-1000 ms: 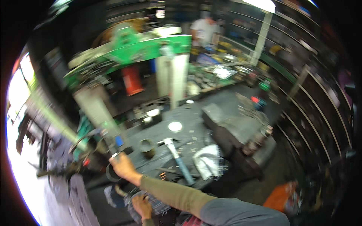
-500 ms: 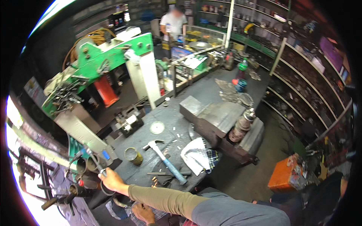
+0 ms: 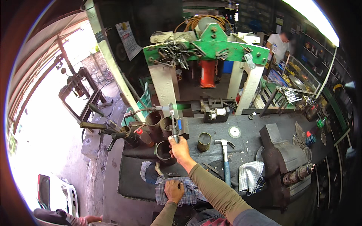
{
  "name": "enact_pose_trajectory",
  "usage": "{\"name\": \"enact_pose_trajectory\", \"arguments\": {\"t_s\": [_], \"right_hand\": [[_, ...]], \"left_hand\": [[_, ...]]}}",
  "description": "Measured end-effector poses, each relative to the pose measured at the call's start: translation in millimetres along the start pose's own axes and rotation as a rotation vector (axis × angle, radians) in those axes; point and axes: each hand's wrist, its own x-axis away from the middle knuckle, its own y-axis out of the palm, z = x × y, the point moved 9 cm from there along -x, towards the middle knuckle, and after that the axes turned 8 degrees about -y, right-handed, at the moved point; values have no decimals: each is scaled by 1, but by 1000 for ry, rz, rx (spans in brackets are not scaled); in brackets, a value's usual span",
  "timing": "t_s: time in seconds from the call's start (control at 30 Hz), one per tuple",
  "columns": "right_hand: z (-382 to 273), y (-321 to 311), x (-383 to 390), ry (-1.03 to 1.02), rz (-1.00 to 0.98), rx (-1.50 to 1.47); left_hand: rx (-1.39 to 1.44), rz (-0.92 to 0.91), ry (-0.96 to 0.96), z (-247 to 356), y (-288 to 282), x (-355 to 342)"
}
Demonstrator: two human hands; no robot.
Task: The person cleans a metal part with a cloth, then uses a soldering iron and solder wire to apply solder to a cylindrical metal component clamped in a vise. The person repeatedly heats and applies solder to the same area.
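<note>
My right hand (image 3: 180, 150) is wrapped round the lower end of a slim metal tool (image 3: 173, 121), its long shaft standing upright with a grey crosspiece at the top. A faint green glow shows beside its tip; I cannot make out its exact kind. Just behind and left of this hand stand open metal cylinders (image 3: 153, 119), one with a dark round mouth close to my wrist. My left hand (image 3: 174, 191) lies closed on a checked cloth (image 3: 162, 195) at the bench's near edge, fingers curled; whether they grip the fabric is hard to see.
A hammer (image 3: 226, 165), a small tin (image 3: 204, 142) and a white checked cloth (image 3: 249, 177) lie right of my arm. Farther right is a bench vise (image 3: 286, 154). A green press frame (image 3: 211, 49) stands behind. At the back right is another person (image 3: 278, 47).
My view has swung left, bringing the yard and the press frame more fully into sight. My right hand still holds the tool, and my left hand still rests by the checked cloth.
</note>
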Motion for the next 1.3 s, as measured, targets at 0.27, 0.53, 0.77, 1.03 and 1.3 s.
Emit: {"name": "enact_pose_trajectory", "arguments": {"t_s": [0.27,0.53,0.77,1.03,1.3], "right_hand": [[-10,0,8,12,-14,-30],[-4,0,7,122,-93,-274],[9,4,3,300,-320,-648],[12,12,3,346,-457,-925],[20,4,0,441,-445,-970]], "left_hand": [[15,69,34,3,-6,-1],[14,57,28,2,-3,-1],[9,68,37,1,-3,-1],[-5,64,26,1,-3,-1],[-2,60,3,0,-4,4]]}}
